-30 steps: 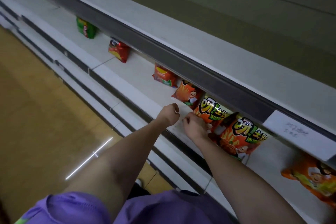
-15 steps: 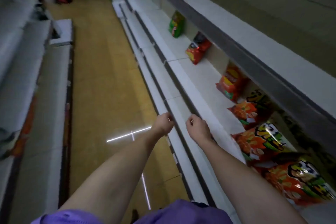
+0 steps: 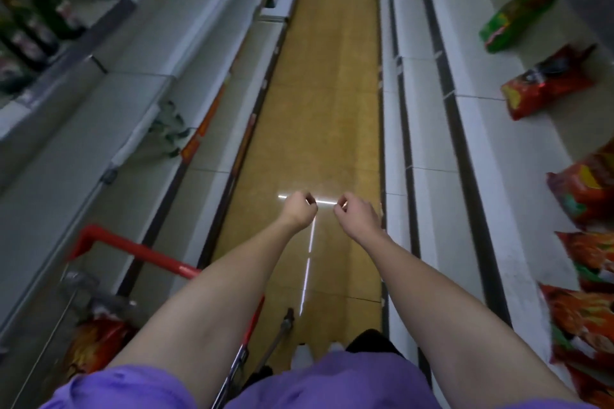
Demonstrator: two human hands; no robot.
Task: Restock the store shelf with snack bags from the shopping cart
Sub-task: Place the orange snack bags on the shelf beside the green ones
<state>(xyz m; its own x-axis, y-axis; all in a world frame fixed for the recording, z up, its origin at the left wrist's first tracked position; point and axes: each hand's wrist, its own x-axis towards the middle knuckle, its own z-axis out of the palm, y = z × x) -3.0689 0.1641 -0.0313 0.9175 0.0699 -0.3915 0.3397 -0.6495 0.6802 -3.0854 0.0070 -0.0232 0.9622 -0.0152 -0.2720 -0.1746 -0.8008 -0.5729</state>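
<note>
Both my arms reach forward over the aisle floor. My left hand (image 3: 299,209) and my right hand (image 3: 357,212) are curled into loose fists and hold nothing. The white store shelf (image 3: 481,149) runs along the right, carrying a green snack bag (image 3: 518,16), a red one (image 3: 548,86) and several orange-red ones (image 3: 588,189) closer to me. At the lower left is the shopping cart with its red handle (image 3: 133,251). An orange snack bag (image 3: 96,342) lies inside it, partly hidden by my left arm.
The yellow-tiled aisle floor (image 3: 319,109) stretches ahead between two shelf rows. Dark bottles (image 3: 43,20) stand on the upper left shelves. A white box (image 3: 282,0) sits on the floor far ahead at the left.
My view has swung left, from the snack shelf to straight down the aisle. Both hands have come away from the shelf and the bags, and the cart has come into view.
</note>
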